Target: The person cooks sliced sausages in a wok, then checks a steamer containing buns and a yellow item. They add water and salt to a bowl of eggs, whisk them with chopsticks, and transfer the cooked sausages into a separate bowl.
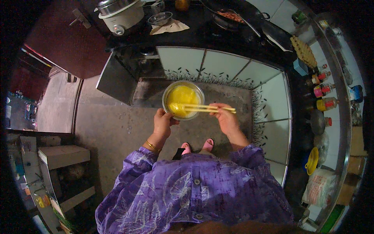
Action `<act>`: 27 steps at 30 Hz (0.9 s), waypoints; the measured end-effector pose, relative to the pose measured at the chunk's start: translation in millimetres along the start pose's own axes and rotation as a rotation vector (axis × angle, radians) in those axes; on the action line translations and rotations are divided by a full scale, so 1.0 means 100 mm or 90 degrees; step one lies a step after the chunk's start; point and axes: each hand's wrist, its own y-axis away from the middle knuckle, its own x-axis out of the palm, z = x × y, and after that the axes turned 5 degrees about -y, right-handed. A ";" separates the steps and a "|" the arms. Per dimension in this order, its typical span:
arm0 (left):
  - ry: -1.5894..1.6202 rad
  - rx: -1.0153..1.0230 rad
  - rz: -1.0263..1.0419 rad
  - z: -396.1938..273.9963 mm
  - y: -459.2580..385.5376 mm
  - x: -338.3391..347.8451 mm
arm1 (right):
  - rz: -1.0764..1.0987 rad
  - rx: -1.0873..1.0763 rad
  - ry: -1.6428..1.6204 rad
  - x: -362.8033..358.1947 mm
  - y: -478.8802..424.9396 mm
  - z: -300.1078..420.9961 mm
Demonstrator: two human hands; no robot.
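Note:
My left hand (pixel 164 121) grips the lower left rim of a round metal bowl (pixel 202 101), with the thumb near the rim and the other fingers partly hidden below. Inside the bowl lies a bright yellow liquid that looks like beaten egg (pixel 182 96). A pair of light-coloured chopsticks (pixel 206 109) is held in my right hand (pixel 225 116), just right of the bowl. Their far ends reach into the yellow liquid and look blurred. The bowl is held up above the floor, in front of my body.
Along the counter ahead are a white electric cooker (pixel 124 19), a clear bowl (pixel 160 18) and a wok (pixel 225 23) holding reddish food and a utensil. An open cabinet door (pixel 118 77) juts out ahead left. Bottles (pixel 325 104) and a yellow basket (pixel 312 161) line the right counter; a shelf unit (pixel 64 156) stands left.

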 end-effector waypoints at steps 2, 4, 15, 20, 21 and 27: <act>-0.005 -0.003 -0.005 -0.01 0.01 0.00 | -0.030 -0.072 -0.032 0.03 -0.02 0.03; -0.026 -0.008 -0.014 -0.09 0.03 0.04 | 0.041 0.038 0.066 0.00 0.04 -0.01; 0.002 -0.011 -0.033 -0.05 0.00 0.01 | 0.039 -0.008 0.077 0.02 -0.01 0.12; 0.009 0.008 -0.030 -0.01 -0.04 -0.03 | 0.072 0.013 0.069 0.01 0.00 0.18; 0.013 0.016 -0.032 0.00 -0.04 -0.02 | 0.054 -0.022 0.011 -0.01 -0.03 0.22; 0.008 -0.017 -0.024 -0.05 -0.03 0.00 | 0.073 -0.004 0.132 -0.04 -0.01 0.16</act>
